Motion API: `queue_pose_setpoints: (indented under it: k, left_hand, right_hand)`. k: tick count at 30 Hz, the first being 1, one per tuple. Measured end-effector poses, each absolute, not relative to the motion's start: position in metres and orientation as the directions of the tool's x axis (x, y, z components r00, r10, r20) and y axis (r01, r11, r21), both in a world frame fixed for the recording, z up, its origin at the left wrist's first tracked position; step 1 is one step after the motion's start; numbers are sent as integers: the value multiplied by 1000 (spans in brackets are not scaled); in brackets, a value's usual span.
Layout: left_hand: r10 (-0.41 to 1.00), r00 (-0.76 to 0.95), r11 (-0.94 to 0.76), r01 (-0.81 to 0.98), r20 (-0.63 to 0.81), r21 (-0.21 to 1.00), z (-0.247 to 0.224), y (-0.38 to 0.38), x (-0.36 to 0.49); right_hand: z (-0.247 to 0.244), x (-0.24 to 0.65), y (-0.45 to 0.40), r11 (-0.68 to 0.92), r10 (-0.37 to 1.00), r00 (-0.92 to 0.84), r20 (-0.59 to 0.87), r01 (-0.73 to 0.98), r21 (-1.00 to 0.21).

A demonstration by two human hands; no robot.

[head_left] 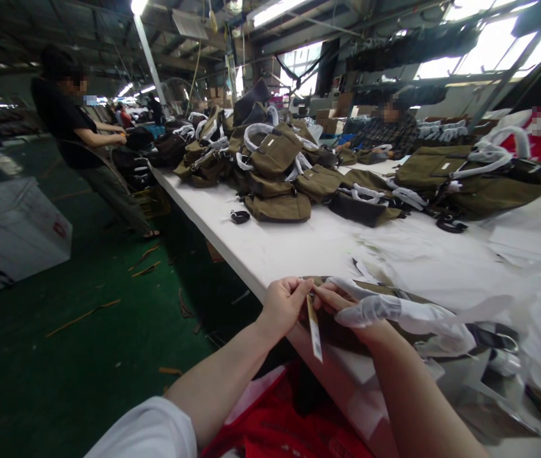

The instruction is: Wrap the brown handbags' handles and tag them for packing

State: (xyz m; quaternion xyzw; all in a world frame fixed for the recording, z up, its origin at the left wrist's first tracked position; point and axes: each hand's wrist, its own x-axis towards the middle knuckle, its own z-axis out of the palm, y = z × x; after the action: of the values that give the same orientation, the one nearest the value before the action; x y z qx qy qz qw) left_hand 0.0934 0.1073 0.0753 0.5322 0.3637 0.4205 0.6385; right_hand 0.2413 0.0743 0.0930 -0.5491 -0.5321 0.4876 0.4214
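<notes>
At the near edge of the white table (270, 251), an olive bag (423, 306) lies with its handle (414, 313) wrapped in white material. My left hand (287, 305) pinches at the bag's left end, thumb and fingers together. Close beside it, my right hand (342, 304) has its fingertips at the same spot, partly hidden beneath the wrapped handle. A narrow tag (315, 331) hangs down between my hands from where the fingertips meet. What the fingertips grip there is too small to make out.
Olive bags (277, 152) are piled on the table's far part, with a larger bag (466, 178) at right. A black strap coil (240, 217) lies in front. White sheets (538, 324) cover the right side. One person stands at left; others sit across the table.
</notes>
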Motion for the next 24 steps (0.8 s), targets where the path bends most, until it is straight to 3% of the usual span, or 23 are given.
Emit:
queue_pose_setpoints:
  k: [8,12,18,24]
  left_hand:
    - [925,377,115,-180,-39,977,70,110,96]
    - [922,387,38,-97,3,995,72,109,92]
    - [899,398,-259,144,183,955,78,105,87]
    - [897,406,-257,164,173,952,72,107,87]
  right_hand:
    - [89,242,76,-41,998,-28,-47,200,-979]
    - [88,243,80,-57,996,-60,-71,215,-975]
    - [87,246,76,-51,996,-69,-65,189,-981]
    - [83,247,73,2,995,-98,-12,139,-990]
